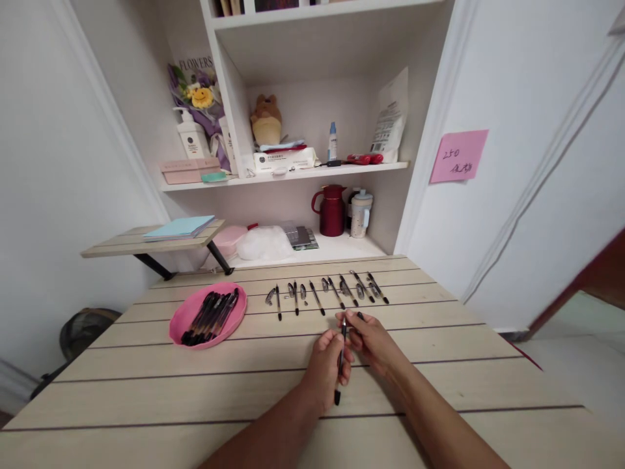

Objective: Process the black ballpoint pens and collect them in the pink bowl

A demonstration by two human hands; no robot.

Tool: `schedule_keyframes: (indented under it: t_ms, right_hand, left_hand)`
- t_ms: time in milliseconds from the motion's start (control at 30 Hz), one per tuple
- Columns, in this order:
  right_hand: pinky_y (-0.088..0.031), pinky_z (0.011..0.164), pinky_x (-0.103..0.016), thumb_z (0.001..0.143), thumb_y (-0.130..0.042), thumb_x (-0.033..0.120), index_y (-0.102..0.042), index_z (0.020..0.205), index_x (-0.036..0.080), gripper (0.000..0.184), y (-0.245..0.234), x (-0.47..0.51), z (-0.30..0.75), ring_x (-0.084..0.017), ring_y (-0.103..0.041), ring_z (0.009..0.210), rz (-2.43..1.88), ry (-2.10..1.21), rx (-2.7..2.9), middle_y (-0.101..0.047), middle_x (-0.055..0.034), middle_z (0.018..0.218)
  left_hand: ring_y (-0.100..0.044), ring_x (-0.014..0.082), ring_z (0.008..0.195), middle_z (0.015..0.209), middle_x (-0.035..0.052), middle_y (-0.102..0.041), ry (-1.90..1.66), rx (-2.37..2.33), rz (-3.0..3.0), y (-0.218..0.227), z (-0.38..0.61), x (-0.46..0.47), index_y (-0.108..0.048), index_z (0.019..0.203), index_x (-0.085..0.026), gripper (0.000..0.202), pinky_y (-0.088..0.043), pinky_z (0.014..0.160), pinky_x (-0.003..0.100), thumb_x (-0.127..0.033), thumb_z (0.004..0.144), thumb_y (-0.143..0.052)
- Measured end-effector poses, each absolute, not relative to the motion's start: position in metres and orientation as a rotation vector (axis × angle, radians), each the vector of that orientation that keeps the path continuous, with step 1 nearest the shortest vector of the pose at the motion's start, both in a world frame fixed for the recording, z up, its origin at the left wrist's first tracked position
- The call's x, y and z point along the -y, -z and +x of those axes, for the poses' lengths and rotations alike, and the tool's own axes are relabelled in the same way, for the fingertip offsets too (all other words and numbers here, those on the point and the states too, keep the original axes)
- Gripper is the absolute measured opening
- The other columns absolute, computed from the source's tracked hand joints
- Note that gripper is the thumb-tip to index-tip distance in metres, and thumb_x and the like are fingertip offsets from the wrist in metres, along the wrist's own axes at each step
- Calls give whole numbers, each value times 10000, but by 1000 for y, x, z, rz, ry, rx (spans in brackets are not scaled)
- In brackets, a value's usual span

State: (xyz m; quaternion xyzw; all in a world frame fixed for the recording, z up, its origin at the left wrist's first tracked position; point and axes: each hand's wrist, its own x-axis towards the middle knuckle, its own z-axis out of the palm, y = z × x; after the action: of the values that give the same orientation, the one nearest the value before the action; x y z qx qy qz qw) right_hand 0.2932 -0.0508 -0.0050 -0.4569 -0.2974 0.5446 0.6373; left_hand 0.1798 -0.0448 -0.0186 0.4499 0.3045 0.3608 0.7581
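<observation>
My left hand [326,365] is closed around a black pen [340,365], which stands nearly upright above the wooden table [146,391]. My right hand [374,339] pinches the pen's top end, and a small dark piece shows at its fingertips. Just beyond my hands a row of several pen parts [327,292] lies side by side on the table. To the left sits a pink tray [180,319] holding several black pens [211,316].
White shelves behind the table carry a red jug [332,210], a white cup [360,213], a plush bear [266,119] and bottles. A small wooden side stand [122,242] bears a blue notebook [180,227]. A pink note [458,155] sticks on the right wall.
</observation>
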Motion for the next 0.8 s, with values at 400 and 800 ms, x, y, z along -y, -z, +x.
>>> schedule_keyframes:
  t_ms: [400, 800]
  right_hand:
    - [-278, 329, -192, 629, -689, 466, -577, 665, 148, 340, 6, 52, 292, -43, -301, 296, -1059, -1243, 652, -459, 62, 381]
    - [-249, 312, -178, 626, -707, 437, -548, 619, 159, 320, 7, 52, 290, -43, -292, 296, -1044, -1258, 644, -424, 73, 359]
  left_hand:
    - [-337, 17, 309, 548, -53, -506, -770, -680, 971, 17, 180, 46, -447, 790, -170, 350, -167, 317, 154, -493, 709, -556]
    - [-317, 11, 303, 545, -50, -504, -765, -695, 969, 18, 180, 45, -449, 777, -169, 347, -158, 317, 154, -496, 711, -545]
